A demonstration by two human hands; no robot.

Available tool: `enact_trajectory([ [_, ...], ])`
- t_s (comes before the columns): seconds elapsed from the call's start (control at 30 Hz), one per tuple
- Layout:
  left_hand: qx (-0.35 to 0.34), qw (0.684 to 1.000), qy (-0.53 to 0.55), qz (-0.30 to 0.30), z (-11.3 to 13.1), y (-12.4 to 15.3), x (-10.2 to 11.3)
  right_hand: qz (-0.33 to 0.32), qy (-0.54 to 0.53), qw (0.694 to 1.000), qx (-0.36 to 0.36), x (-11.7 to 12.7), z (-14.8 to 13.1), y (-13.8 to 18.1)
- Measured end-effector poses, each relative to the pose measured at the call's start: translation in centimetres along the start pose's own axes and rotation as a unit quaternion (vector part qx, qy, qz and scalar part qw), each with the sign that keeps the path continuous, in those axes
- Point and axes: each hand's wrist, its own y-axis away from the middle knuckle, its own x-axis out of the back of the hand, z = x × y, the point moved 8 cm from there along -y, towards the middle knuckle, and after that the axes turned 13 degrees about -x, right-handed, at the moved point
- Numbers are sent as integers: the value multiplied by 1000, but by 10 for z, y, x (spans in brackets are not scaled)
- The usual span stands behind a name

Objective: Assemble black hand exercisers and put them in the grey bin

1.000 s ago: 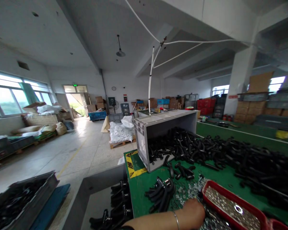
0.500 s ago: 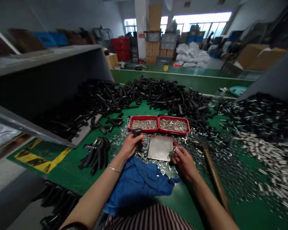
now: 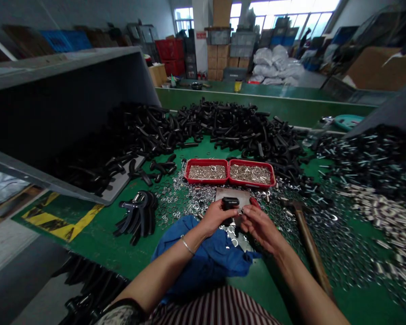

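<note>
A green table (image 3: 98,248) spreads under and around both hands. Beyond the left hand (image 3: 214,219), off to its left, a grey crate (image 3: 122,54) lies on its side, and a heap of black parts (image 3: 230,124) runs across well beyond both hands. A blue cloth (image 3: 189,271) lies crumpled below the left wrist. Two red trays (image 3: 207,182) sit side by side just beyond the hands, and a hammer (image 3: 309,243) lies to the right of the right hand (image 3: 259,223) (its handle points back toward the wearer). A metal plate (image 3: 237,192) lies under the fingertips, partly covered.

The left hand grips a black part (image 3: 230,203), whose visible end runs crosswise, left to right, toward the right hand. The right fingers curl toward the thumb just beside it, with nothing visible standing between; I cannot tell what, if anything, they pinch. Loose rings (image 3: 174,194) scatter around both hands.
</note>
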Motion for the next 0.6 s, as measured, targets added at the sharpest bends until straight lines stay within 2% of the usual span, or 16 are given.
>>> enact_trajectory([
  [0.13,-13,999,-32,-10,1,0,4,-5,-40,997,-69,9,11,-8],
  [0.3,-48,991,-118,-43,9,0,5,-25,-44,998,-49,9,9,-4],
  [0.43,-70,978,-174,-89,16,1,4,-71,-27,994,-75,3,12,-4],
  [0.53,-66,974,-187,-109,18,3,4,-27,73,997,-4,7,-2,-2],
  [0.6,-75,968,-219,-100,24,1,7,40,200,975,92,9,-23,6],
])
